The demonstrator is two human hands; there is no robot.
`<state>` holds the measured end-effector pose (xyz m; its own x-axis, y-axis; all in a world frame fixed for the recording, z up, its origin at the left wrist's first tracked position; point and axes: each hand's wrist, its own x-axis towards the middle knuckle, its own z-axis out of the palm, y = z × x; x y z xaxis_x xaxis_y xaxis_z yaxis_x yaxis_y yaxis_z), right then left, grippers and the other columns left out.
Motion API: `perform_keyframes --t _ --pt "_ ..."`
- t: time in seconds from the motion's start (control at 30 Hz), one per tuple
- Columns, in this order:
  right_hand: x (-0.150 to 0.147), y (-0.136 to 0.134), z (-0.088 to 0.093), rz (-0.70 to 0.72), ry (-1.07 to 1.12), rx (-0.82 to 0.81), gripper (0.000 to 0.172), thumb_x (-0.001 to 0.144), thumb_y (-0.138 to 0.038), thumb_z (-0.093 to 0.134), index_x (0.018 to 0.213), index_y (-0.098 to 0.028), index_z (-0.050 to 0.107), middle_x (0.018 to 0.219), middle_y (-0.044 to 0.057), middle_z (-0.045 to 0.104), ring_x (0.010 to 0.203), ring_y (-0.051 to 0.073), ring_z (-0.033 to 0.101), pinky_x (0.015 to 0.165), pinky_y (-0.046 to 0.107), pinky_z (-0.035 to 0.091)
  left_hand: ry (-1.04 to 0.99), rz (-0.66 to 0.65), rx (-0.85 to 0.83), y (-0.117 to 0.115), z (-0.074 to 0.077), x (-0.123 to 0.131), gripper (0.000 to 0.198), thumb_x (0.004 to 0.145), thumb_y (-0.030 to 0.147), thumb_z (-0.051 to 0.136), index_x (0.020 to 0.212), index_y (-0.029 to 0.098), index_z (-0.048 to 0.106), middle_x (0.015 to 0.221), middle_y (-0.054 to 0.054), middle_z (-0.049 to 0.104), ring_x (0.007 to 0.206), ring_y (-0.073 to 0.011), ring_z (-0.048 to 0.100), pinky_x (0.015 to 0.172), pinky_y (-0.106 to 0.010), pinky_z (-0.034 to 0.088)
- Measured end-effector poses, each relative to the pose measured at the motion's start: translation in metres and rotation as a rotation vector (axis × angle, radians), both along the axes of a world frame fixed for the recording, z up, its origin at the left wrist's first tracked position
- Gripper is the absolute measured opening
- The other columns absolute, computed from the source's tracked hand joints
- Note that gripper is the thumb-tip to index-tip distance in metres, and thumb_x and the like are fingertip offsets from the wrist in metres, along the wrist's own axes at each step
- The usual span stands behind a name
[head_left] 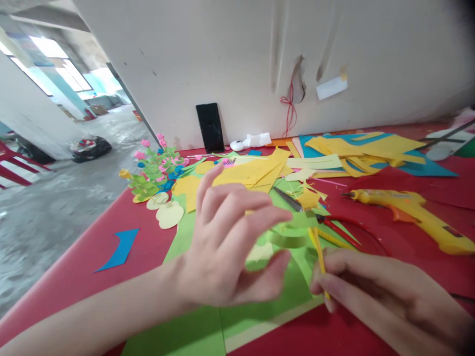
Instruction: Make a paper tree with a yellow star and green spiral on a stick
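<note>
My right hand [386, 291] pinches a narrow yellow strip [319, 259] between thumb and fingers, holding it nearly upright. Near its upper end is a looped green paper strip [291, 237]; a yellow paper star [308, 198] appears just above. Whether star, loops and strip are joined is hard to tell. My left hand [233, 237] hovers to the left, thumb and fingers apart with nothing between them, its fingertips close to the green loops. Behind these lie red-handled scissors [343, 230], partly hidden. Green paper sheets [193, 329] spread beneath both hands.
A yellow glue gun [411, 207] lies at right on the red tabletop [156, 257]. Yellow paper pieces [256, 170] cover the back. Paper flowers [158, 165] and a blue scrap [124, 252] are at left. A black phone [210, 127] leans against the wall.
</note>
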<state>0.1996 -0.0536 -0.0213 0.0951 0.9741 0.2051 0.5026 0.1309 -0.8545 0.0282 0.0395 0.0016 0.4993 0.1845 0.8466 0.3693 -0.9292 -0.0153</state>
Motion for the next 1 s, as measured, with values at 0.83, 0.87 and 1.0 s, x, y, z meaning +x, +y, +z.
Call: perform_keyframes --t 0.83,0.87,1.0 --pt "0.009 0.009 0.007 0.026 0.141 -0.005 0.021 0.082 -0.032 0.054 0.065 -0.024 0.062 0.055 -0.006 0.059 0.051 0.007 0.057 0.047 0.009 0.045 -0.072 -0.202 -1.139 0.009 -0.012 0.012 0.015 0.084 0.029 0.053 0.093 0.021 0.063 0.083 0.000 0.072 0.082 -0.0124 0.067 0.072 -0.022 0.055" --pt "0.008 0.009 0.007 0.007 0.160 -0.027 0.024 0.082 -0.034 0.053 0.061 -0.023 0.061 0.053 -0.006 0.057 0.049 0.006 0.054 0.047 0.009 0.044 -0.076 -0.208 -1.161 0.010 -0.013 0.012 0.015 0.083 0.028 0.055 0.093 0.021 0.063 0.081 0.000 0.071 0.079 -0.0123 0.067 0.071 -0.022 0.055" --pt "0.006 0.009 0.006 0.041 0.176 -0.120 0.029 0.083 -0.036 0.050 0.061 -0.021 0.060 0.049 -0.005 0.052 0.045 0.006 0.046 0.045 0.013 0.040 -0.136 -0.285 -1.335 0.007 -0.016 0.015 0.012 0.076 0.023 0.062 0.087 0.018 0.062 0.075 0.000 0.067 0.070 -0.0109 0.065 0.062 -0.020 0.052"
